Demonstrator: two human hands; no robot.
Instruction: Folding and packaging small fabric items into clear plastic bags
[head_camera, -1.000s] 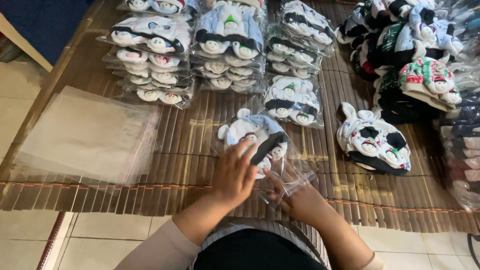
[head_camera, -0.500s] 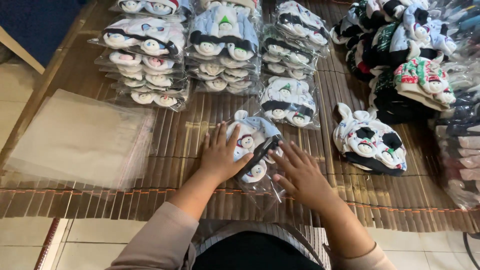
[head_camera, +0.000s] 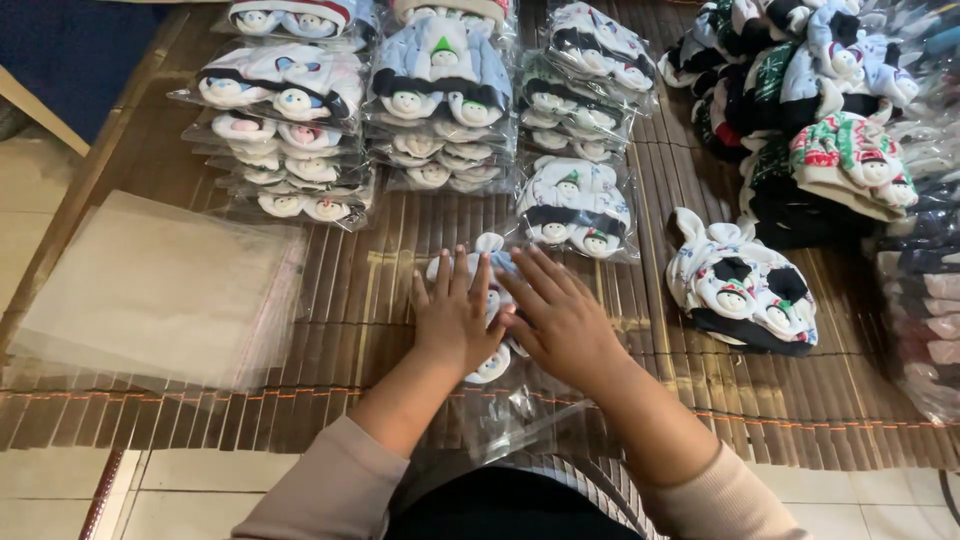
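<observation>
A small white-and-black baby hat set with snowman faces lies in a clear plastic bag (head_camera: 490, 372) on a brown bamboo mat (head_camera: 400, 260). My left hand (head_camera: 455, 312) lies flat on it with fingers spread. Beside it, my right hand (head_camera: 560, 318) also presses flat on the bag, fingers apart. The bag's open end sticks out toward me, below my wrists. Most of the hat is hidden under both palms.
Stacks of bagged hat sets (head_camera: 440, 95) stand at the back of the mat. One unbagged set (head_camera: 740, 285) lies to the right, before a heap of loose hats (head_camera: 810, 110). A pile of empty clear bags (head_camera: 160, 290) rests at the left.
Both hands have moved from the bag's lower edge up onto the bagged hat and now press flat on it, side by side.
</observation>
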